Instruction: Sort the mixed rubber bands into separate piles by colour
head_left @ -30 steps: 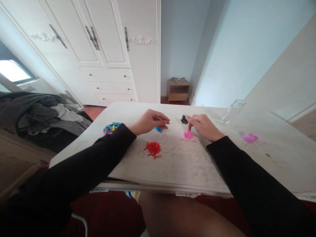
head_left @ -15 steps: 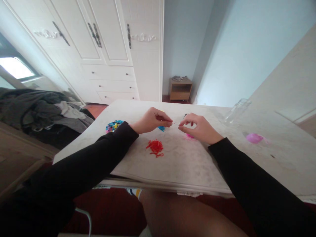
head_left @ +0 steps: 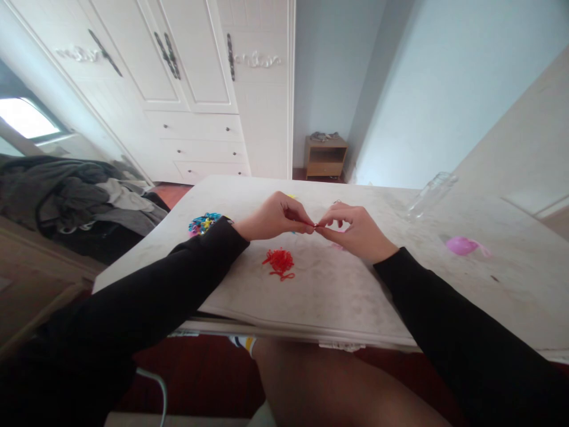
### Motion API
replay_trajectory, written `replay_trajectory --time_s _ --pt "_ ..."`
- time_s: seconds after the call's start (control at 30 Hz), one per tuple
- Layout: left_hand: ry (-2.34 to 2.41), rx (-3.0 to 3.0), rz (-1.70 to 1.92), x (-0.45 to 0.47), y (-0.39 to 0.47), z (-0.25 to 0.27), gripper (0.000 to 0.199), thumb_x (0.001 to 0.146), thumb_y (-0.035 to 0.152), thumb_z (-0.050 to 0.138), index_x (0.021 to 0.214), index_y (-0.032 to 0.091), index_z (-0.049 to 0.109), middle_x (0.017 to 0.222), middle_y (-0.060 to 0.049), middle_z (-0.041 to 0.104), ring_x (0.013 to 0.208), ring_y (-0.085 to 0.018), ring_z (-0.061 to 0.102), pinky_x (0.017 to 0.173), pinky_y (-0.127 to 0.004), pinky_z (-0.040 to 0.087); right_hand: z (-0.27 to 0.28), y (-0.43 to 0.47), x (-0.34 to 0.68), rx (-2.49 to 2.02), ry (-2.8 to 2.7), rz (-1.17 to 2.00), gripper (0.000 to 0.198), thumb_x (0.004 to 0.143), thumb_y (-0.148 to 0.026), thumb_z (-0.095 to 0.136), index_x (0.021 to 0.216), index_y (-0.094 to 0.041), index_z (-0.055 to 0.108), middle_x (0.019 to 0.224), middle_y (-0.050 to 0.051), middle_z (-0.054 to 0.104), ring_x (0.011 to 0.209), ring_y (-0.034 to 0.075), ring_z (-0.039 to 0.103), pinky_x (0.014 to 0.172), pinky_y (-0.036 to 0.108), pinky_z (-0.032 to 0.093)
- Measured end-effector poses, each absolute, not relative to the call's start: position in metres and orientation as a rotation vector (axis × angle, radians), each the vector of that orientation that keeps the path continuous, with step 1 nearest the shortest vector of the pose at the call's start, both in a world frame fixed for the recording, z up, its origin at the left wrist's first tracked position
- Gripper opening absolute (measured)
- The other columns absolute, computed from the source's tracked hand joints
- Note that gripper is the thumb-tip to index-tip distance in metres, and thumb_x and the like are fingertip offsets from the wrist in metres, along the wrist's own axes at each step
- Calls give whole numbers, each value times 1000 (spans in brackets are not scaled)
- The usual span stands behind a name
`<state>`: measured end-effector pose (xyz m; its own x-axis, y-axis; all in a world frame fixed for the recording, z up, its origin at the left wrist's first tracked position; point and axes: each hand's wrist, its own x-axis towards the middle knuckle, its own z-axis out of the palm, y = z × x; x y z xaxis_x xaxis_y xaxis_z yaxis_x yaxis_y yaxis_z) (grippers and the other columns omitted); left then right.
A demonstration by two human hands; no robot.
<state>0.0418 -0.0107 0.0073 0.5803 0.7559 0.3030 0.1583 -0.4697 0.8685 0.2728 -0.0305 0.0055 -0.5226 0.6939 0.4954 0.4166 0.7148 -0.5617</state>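
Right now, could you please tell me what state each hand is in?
Left hand: closed, holding a small item, too tiny to identify.
Right hand: closed at the same item; whether it grips cannot be told.

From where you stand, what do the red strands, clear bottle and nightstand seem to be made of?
Red strands: perhaps matte textile cord or rubber; thin, tangled loops show, no weave. Clear bottle: glossy glass or plastic; transparent, with highlights. Nightstand: probably dull wood or veneer; brown panels.
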Motion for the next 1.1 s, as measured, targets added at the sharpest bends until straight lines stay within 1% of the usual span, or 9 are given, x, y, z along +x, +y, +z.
replay_trajectory --time_s 0.1,0.2,0.27,0.37,0.5,0.67,0.83,0.97,1.1 --pt "677 1983 840 36 -13 18 19 77 30 85 83 12 81 79 -9 78 72 -16 72 68 -26 59 6 -30 276 -885 -2155 423 14 82 -27 69 71 -19 69 70 1 62 68 15 52 64 30 40" --pt "571 2060 581 26 -16 30 15 81 28 82 82 13 80 80 -9 77 76 -16 71 74 -26 58 5 -27 279 -932 -2134 376 12 80 -24 68 69 -19 66 70 1 61 67 14 51 64 30 39" --pt "499 2105 356 20 -17 35 12 82 25 79 79 14 80 76 -7 76 72 -14 68 73 -25 56 3 -25 281 -957 -2122 357 11 79 -23 67 69 -19 66 70 1 62 68 15 53 64 30 39" --pt "483 2177 241 17 -18 36 11 80 22 78 73 14 78 69 -5 70 63 -11 60 65 -23 50 1 -24 282 -995 -2099 344 10 78 -22 67 69 -19 66 72 1 63 68 15 54 63 30 40" --pt "501 2242 236 19 -17 33 14 81 23 75 71 14 78 68 -4 67 60 -10 52 60 -24 43 -1 -22 282 -1022 -2088 337 10 78 -22 67 68 -19 66 71 2 64 69 16 56 64 30 41" --pt "549 2218 272 21 -17 33 31 86 32 73 61 13 72 63 -3 61 59 -11 52 58 -26 39 -2 -10 295 -1126 -1972 275 11 76 -23 66 65 -20 64 69 2 66 66 16 56 65 32 41" --pt "584 2244 430 21 -15 31 40 90 39 70 60 13 72 59 -3 58 56 -11 49 54 -26 36 -4 13 327 -1295 -1710 212 12 74 -23 66 63 -21 62 66 2 65 65 17 56 66 32 42" --pt "585 2254 541 21 -12 28 45 90 43 70 56 13 70 56 -2 54 54 -10 47 53 -26 35 -11 22 338 -1378 -1689 268 14 72 -24 68 61 -21 61 63 2 64 65 17 56 66 33 42" --pt "581 2241 581 22 -12 28 45 89 44 71 55 13 69 54 -2 53 53 -10 46 54 -26 36 -18 26 338 -1460 -1723 343 17 74 -27 68 60 -20 62 64 3 64 64 18 56 65 33 42"
